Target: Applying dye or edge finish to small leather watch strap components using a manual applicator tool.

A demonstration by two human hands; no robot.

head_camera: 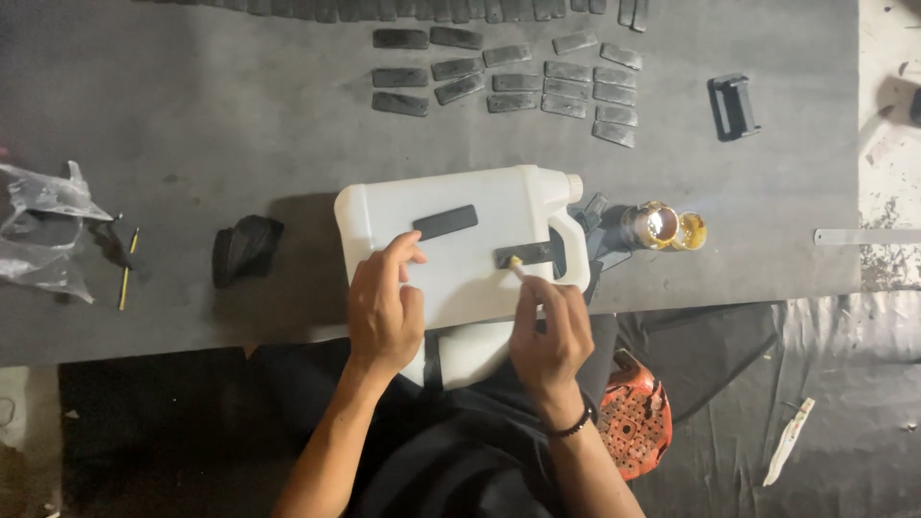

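A white plastic jerrycan [460,240] lies flat on its side across the near edge of a grey mat [192,144], its capped neck pointing right and its near portion resting over the person's lap. Two black strips sit on its upper face: one strip [445,222] lies near the middle, slightly tilted, and a second strip [524,254] lies just beside the handle opening.

The left hand [384,312] rests on the jerrycan's face, fingers loosely curled, index finger extended toward the middle strip and stopping just short of it. It grips nothing.

The right hand [550,336] is closed around a small pale-tipped applicator [516,267], pinched between thumb and fingers, its tip touching the near edge of the second strip. The tool is largely hidden by the fingers; it appears to be a small brush or stick. A dark band sits on that wrist.

To the right of the jerrycan's neck stands an open tin [649,224] of yellowish liquid, its lid [691,230] just beside it. Rows of similar black strips [518,77] lie laid out on the far part of the mat, well apart from the hands. A black clip-shaped part [733,105] lies at far right, a crumpled black cloth [246,247] left of the jerrycan, and a clear plastic bag [43,230] at the left edge. A red perforated object [633,412] lies on the floor by the right forearm.
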